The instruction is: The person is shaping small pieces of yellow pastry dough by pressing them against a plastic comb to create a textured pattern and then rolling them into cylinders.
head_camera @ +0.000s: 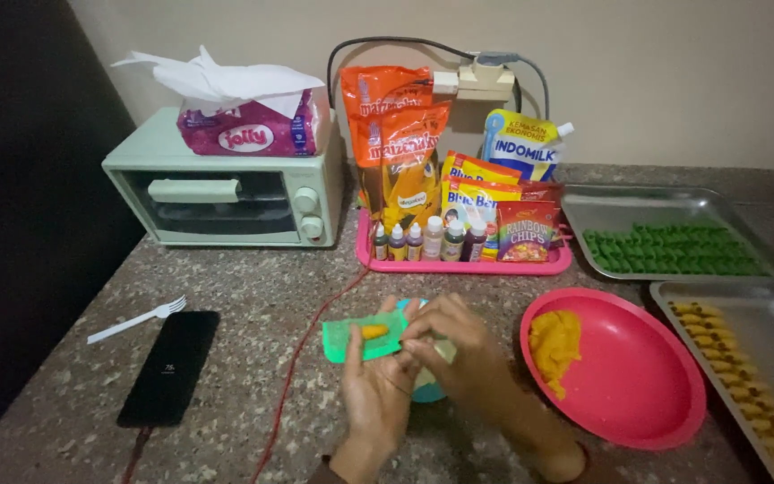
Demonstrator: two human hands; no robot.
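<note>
Left hand (376,381) palm up at lower centre, cradling green sheet (357,337) with orange dough piece (374,331); right hand (454,350) curled, fingertips pinching sheet's right edge

A speckled grey stone counter (253,358) filled the view under dim light. A plain beige wall (674,72) ran along twelve o'clock, carrying a pale socket block (481,81) with dark cables. At nine o'clock stood a dark, unlit surface (20,224).

Green dough sheet (351,339) carried orange filling (374,332). Pink plate (638,385) held orange paste (553,345). Mint-green oven (226,193) sat at the speckled grey counter's (253,305) back-left corner.
</note>
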